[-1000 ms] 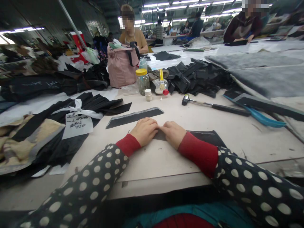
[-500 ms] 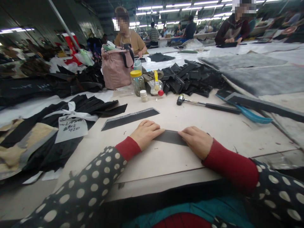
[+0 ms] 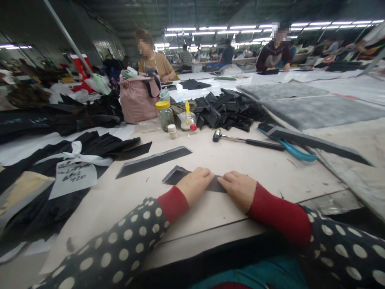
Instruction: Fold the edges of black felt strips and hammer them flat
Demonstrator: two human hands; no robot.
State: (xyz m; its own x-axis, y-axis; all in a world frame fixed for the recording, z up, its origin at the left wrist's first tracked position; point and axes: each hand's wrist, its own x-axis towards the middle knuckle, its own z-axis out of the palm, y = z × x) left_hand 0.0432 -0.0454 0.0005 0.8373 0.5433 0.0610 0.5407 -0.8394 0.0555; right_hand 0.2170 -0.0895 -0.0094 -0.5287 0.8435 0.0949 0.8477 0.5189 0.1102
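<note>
My left hand (image 3: 195, 185) and my right hand (image 3: 237, 190) lie close together on a black fabric strip (image 3: 177, 176) and press it to the pale cutting table (image 3: 264, 176). Its grey-edged end shows beyond my left hand, and a narrow part shows between my hands. The rest is hidden under my fingers. Farther up the table lies a similar black strip with a grey edge (image 3: 153, 161), apart from my hands. Red cuffs and dotted dark sleeves run back from both wrists.
Beyond my hands lie a black-handled mallet (image 3: 240, 139), a blue-handled tool (image 3: 296, 151), a yellow-lidded jar (image 3: 165, 116), a small bottle (image 3: 172, 131), a brush (image 3: 188, 110) and a heap of black pieces (image 3: 225, 110). Tagged black fabric (image 3: 73, 176) lies left. A co-worker (image 3: 153, 60) sits behind a pink bag (image 3: 135, 102).
My hands have moved apart from touching fingertips, and the black strip now shows between them, with its grey-edged end beyond my left hand. The whole view has also shifted as my head moved.
</note>
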